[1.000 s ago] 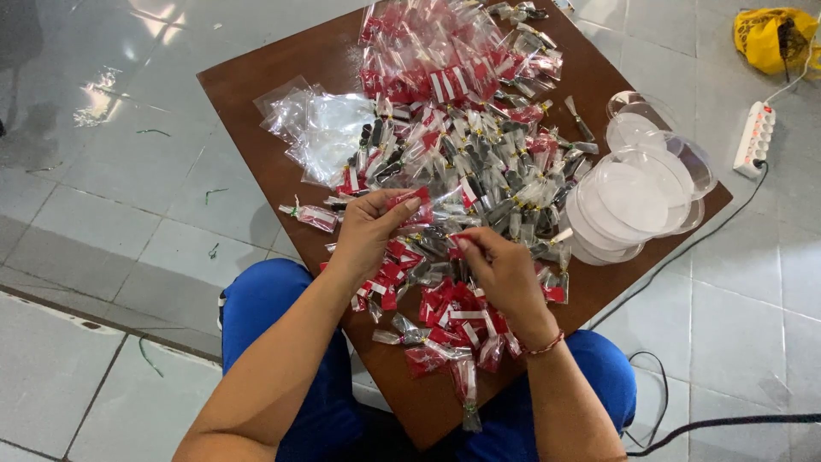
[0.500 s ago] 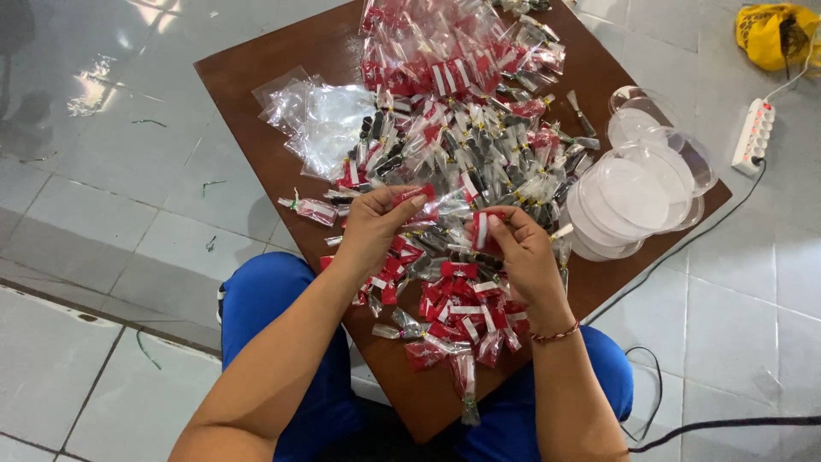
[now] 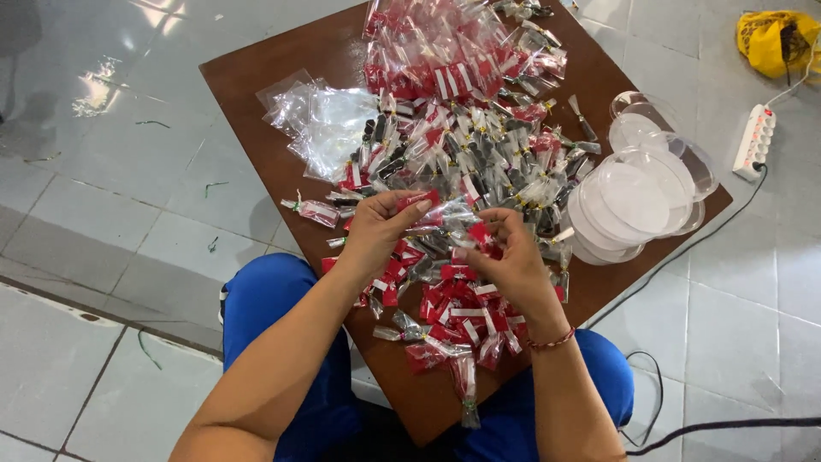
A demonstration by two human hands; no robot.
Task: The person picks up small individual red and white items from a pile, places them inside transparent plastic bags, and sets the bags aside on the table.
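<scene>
From my remote seat I saw the fingers of the left hand (image 3: pixel 376 229) closed in a pinch on a small red-and-clear packet (image 3: pixel 416 201), held up just above the heap at the middle of the frame. The fingers of the right hand (image 3: pixel 511 261) were curled shut around another red sachet (image 3: pixel 481 235), just right of centre. Compared with half a second before, the two hands had drawn slightly apart and the left had lifted its packet clear of the heap, while a second ago both were pressed low into the pile; I judged that one piece had been picked out and was now being worked between the hands.

The packet looked like a short twist of clear film with a red-and-white printed band, crinkly and light. Whether its end was tied I could not tell.

Around the hands lay the loose pile of finished sachets (image 3: pixel 453 316), spreading toward the lower centre. Further up, dark small items in clear wrap (image 3: pixel 479 154) covered the middle of the brown bench (image 3: pixel 256 85), with a heap of red packs (image 3: pixel 436 51) at the top. Empty clear bags (image 3: pixel 329 120) sat at upper left, and a stack of clear round lids (image 3: pixel 637 197) at the right edge. On the tiled floor (image 3: pixel 103 171) at upper right lay a white power strip (image 3: pixel 754 141) and a yellow bag (image 3: pixel 774 38)
</scene>
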